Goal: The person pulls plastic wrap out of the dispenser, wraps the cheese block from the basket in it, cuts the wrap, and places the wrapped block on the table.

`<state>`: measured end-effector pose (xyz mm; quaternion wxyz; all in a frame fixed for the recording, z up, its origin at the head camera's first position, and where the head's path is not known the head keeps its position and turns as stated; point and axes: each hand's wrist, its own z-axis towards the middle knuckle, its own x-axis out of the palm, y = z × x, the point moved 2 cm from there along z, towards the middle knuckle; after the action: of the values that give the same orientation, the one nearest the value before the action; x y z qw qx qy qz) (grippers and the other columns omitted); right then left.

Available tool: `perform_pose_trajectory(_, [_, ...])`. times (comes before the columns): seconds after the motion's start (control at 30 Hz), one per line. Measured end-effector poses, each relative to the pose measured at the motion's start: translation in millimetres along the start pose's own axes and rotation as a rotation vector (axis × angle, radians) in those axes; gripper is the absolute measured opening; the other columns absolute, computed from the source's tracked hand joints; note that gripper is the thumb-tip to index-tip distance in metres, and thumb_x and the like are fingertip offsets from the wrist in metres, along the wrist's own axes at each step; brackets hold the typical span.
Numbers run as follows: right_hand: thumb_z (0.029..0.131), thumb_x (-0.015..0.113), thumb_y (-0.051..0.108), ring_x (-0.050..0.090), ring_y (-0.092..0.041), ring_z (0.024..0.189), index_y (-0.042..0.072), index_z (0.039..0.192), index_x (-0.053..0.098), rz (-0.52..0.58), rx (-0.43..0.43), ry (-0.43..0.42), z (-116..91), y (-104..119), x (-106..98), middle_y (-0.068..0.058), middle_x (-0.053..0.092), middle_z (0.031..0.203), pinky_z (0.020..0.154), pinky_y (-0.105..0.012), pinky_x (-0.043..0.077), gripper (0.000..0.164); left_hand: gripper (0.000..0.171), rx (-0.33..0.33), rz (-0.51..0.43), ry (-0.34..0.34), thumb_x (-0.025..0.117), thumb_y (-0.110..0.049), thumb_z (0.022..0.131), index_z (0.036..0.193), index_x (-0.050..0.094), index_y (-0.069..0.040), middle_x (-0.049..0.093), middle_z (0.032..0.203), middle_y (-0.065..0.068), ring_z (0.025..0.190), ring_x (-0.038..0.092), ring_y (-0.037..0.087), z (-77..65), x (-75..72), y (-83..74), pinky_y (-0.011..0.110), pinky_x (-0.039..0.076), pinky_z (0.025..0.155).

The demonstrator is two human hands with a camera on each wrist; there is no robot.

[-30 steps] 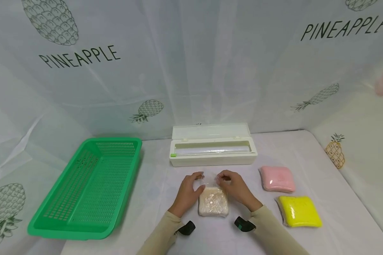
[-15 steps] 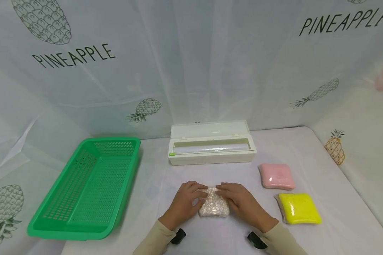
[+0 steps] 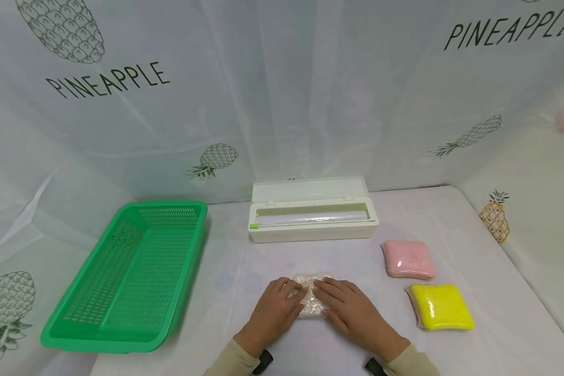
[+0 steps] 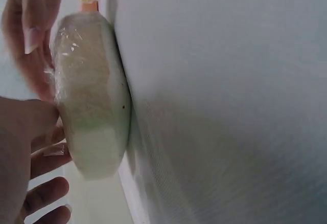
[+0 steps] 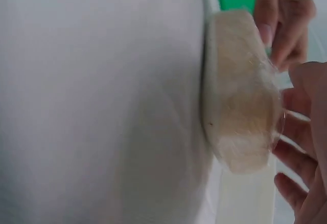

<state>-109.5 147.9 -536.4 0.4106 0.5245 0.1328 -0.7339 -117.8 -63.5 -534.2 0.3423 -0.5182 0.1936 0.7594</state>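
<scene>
A cream-coloured block in shiny, crinkled cling film (image 3: pixel 312 309) lies on the white cloth between the two hands. My left hand (image 3: pixel 273 312) rests its fingertips on the block's left part. From the other side, my right hand (image 3: pixel 354 315) lays fairly straight fingers over the top. Neither hand curls round it. In the left wrist view the wrapped block (image 4: pixel 87 91) shows its near side, with fingers touching the film on top. The right wrist view has the same block (image 5: pixel 240 96) with loose film bulging at the upper face.
Behind the hands stands a white cling film dispenser (image 3: pixel 314 233), its lid raised and a roll inside. A green plastic basket (image 3: pixel 188 292) is at the left. On the right lie a pink wrapped block (image 3: pixel 409 259) and a yellow wrapped block (image 3: pixel 442 307).
The hands were pinching film at the block's far edge; they have let go, folded it over, and moved nearer onto the top with flattened fingers. The head view has shifted slightly.
</scene>
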Motion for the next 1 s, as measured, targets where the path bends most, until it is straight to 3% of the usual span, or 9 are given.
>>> perform_pose_trajectory(0.4, [0.086,0.062,0.032,0.04,-0.024,0.128,0.009,0.132,0.052,-0.028,0.001,0.012,-8.2,1.2,10.7,-0.003,0.043,0.141,0.099,-0.049,0.03,0.052,0.035,-0.029,0.051,0.043,0.068,-0.028,0.083,0.115,0.067,-0.015,0.062,0.118,-0.003,0.105,0.053,0.017,-4.5,-2.2,-9.2,0.032,0.04,0.088])
perform_pose_trajectory(0.8, [0.082,0.067,0.035,0.044,-0.025,0.124,0.009,0.129,0.055,-0.031,0.027,0.022,-6.2,1.6,10.7,-0.003,0.047,0.137,0.099,-0.049,0.029,0.056,0.035,-0.049,0.063,0.109,0.064,-0.034,0.086,0.115,0.067,-0.015,0.062,0.118,-0.003,0.103,0.052,0.017,0.4,0.8,-11.1,0.032,0.04,0.088])
perform_pose_trajectory(1.0, [0.081,0.069,0.034,0.046,-0.025,0.123,0.008,0.127,0.057,-0.03,0.028,0.0,-6.7,2.3,12.0,-0.004,0.05,0.135,0.097,-0.051,0.031,0.054,0.045,-0.072,0.08,0.119,0.065,-0.035,0.085,0.124,0.058,-0.013,0.065,0.107,-0.002,0.098,0.051,0.016,0.6,1.0,-13.6,0.032,0.041,0.086])
